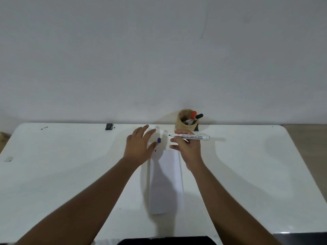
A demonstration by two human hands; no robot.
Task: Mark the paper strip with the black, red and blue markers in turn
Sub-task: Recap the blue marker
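Observation:
A long white paper strip [166, 183] lies on the white table [70, 165], running from near me toward the wall. My right hand [187, 147] grips an uncapped white-barrelled board marker [192, 136], held level above the strip's far end with its dark tip pointing left. My left hand [139, 145] is over the strip's far left part and pinches a blue cap [158, 140] at its fingertips. Small black marks [155, 150] show on the strip beside the left hand. A red marker [193, 114] and a black marker [199, 116] stand in a round brown holder [185, 127].
The holder stands at the table's back edge against the pale wall. A small black object [109, 126] lies at the back edge further left, with dark specks [44, 128] near the back left corner. A pale smudge [8, 159] sits by the left edge.

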